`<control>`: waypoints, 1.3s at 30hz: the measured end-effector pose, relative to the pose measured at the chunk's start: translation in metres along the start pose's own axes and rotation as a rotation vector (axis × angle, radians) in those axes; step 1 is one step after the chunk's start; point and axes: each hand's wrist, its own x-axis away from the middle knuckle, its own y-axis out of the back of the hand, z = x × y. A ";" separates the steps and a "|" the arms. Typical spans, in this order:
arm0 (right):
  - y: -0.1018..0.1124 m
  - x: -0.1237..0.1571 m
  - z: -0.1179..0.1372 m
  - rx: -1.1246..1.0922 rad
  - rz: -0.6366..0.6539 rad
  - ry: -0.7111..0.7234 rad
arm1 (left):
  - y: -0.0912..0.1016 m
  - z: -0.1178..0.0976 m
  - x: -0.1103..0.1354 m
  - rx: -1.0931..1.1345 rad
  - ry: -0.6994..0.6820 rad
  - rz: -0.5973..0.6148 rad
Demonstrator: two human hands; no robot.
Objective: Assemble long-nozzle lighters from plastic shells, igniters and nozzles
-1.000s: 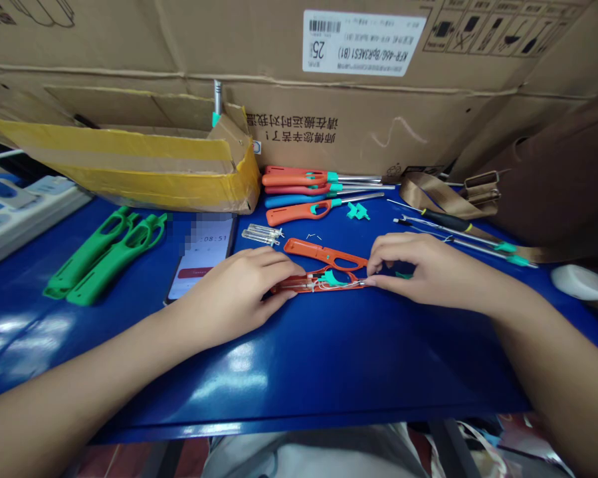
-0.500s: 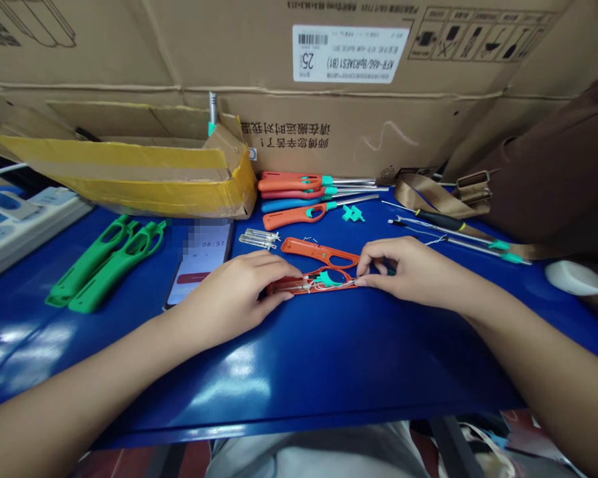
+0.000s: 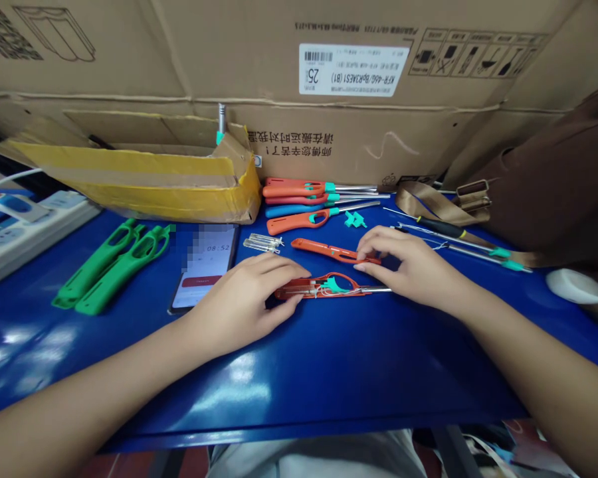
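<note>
Tabletop (image 3: 323,372), open lighter (image 3: 335,286) crosswise, nozzle (image 3: 379,289) right

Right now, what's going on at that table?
A person's left hand holds the handle end of an opened orange lighter with its insides showing. The right hand has its fingertips on one end of the loose orange cover, which is not on the lighter. Four closed lighters lie behind.

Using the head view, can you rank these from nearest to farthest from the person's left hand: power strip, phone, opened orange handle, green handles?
From the left hand:
1. Opened orange handle: at its fingers.
2. Phone: just left.
3. Green handles: farther left.
4. Power strip: far left.
</note>
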 end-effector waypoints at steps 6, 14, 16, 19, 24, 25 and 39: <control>0.001 0.002 0.021 -0.489 -0.127 -0.306 | 0.007 0.000 -0.003 -0.170 -0.089 -0.206; -0.003 0.004 0.027 -0.591 0.090 -0.418 | 0.007 0.006 -0.001 -0.228 -0.116 -0.156; -0.007 0.004 0.026 -0.502 0.118 -0.383 | 0.007 0.006 0.000 -0.213 -0.111 -0.123; -0.011 0.005 0.024 -0.237 0.136 -0.199 | 0.006 0.006 0.001 -0.195 -0.071 -0.052; -0.011 0.008 0.019 0.020 0.149 0.051 | 0.004 0.006 0.003 -0.143 -0.020 0.054; -0.011 0.008 0.019 0.028 0.155 0.057 | 0.003 0.007 0.003 -0.143 -0.014 0.069; -0.020 0.007 0.014 0.040 0.209 0.036 | 0.006 0.005 0.000 -0.206 0.037 0.120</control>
